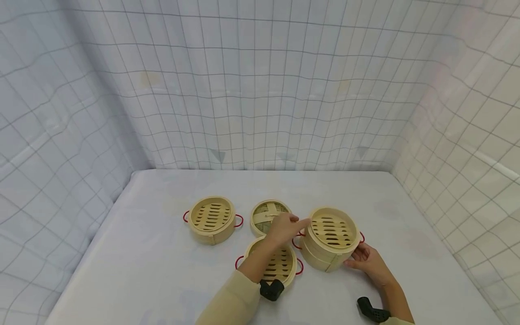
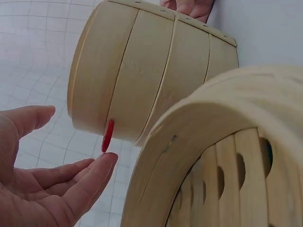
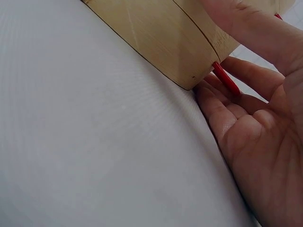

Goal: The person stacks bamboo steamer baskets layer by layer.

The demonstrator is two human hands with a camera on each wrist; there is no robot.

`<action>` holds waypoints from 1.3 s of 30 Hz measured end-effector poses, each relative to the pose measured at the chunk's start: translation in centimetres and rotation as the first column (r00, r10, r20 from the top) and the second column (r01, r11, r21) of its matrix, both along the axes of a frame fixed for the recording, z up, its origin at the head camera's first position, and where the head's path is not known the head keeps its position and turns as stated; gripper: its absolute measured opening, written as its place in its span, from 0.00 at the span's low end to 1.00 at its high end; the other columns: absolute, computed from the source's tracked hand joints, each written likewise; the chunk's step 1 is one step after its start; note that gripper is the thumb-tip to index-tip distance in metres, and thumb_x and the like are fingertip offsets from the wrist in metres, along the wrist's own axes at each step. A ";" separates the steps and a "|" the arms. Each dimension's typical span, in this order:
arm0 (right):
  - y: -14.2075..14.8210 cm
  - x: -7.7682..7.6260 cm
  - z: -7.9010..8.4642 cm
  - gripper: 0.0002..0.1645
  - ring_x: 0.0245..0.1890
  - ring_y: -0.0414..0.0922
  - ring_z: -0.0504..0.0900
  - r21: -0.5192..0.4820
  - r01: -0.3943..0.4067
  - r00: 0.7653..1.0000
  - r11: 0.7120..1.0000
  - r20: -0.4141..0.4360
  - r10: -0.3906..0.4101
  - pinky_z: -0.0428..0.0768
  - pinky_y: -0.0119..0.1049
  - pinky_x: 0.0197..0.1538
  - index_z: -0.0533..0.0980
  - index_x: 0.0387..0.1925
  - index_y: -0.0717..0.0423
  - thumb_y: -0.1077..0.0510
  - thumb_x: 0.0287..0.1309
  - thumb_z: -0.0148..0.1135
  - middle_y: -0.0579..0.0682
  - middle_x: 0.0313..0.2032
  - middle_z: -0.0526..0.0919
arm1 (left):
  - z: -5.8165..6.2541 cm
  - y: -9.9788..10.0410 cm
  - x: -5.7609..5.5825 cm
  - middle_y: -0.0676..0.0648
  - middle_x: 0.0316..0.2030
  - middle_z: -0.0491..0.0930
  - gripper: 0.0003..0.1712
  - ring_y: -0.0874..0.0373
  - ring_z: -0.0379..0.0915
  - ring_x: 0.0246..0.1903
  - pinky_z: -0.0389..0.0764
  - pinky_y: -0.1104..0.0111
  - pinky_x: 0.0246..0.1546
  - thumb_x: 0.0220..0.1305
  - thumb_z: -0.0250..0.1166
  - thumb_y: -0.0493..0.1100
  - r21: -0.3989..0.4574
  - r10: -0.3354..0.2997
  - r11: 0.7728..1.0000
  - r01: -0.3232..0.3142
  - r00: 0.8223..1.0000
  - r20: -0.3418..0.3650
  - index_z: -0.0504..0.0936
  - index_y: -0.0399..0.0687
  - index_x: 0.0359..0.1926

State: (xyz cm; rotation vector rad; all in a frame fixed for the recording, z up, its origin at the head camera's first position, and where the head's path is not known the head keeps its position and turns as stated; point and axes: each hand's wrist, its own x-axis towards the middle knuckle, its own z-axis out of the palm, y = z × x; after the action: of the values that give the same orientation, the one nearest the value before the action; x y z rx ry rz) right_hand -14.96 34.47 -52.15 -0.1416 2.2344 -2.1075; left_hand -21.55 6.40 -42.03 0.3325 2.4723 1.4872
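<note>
Head view: steamer stack [image 1: 326, 255] on white table [image 1: 134, 266], grid-lined walls [image 1: 260, 106] around

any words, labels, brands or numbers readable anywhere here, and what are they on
None can be read in any view.
Stacked steamers: no lettering visible; one tiny dark mark low on the wood in the right wrist view is too small to make out.

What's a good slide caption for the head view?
Left grip and right grip flank a stacked bamboo steamer; two slatted tiers and a woven lid sit to its left.
</note>
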 end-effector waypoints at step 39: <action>-0.2 0.2 0.1 0.48 0.51 0.33 0.73 -0.019 0.002 1.000 1.000 -0.019 -0.003 0.71 0.29 0.51 0.52 0.60 0.80 0.75 0.38 0.68 0.41 0.51 0.72 | -3.6 -13.3 3.4 0.41 0.39 0.79 0.33 0.51 0.76 0.39 0.77 0.58 0.39 0.55 0.65 0.54 0.008 0.148 0.989 -0.149 0.987 0.064 0.76 0.27 0.48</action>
State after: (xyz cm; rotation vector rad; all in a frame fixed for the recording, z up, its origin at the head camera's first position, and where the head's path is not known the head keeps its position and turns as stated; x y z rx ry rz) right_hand -14.80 34.32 -52.03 -0.1602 2.2266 -2.1376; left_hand -18.14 -6.94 -45.58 0.1032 2.4854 1.5455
